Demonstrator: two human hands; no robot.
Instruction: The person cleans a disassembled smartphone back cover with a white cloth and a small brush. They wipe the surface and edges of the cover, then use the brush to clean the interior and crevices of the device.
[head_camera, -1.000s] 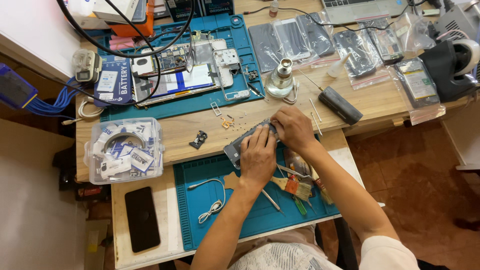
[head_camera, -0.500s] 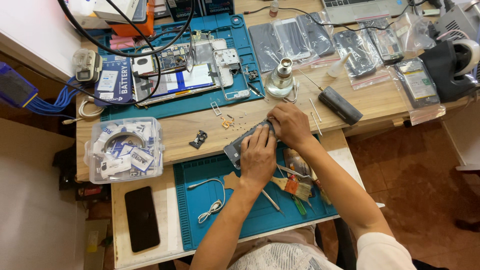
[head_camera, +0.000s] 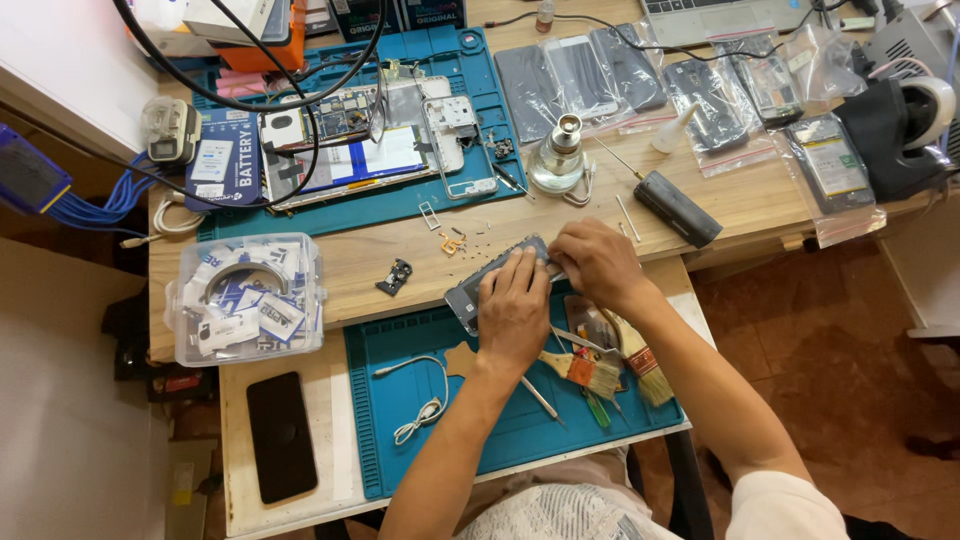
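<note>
Your hands have hardly moved over the last second: both sat on the same phone then and both sit on it now, so the work on it is holding steady, not shifting to a new part. Your left hand lies flat over the lower half of the opened phone, fingers curled down and pressing it to the bench, while your right hand pinches its upper end; whether a tool sits between those fingertips you cannot tell from here. The phone lies tilted across the seam between the near blue work mat and the wooden bench. Just under your wrists lie two brushes, a white cable and, further left, a black phone face down. To the left stands a clear lidded plastic box packed with small white and blue packets. Beyond your hands loose screws dot the wood beside a small black part. Farther back a second blue mat carries an opened tablet, and clear zip bags at the far right each hold a phone or screen.
</note>
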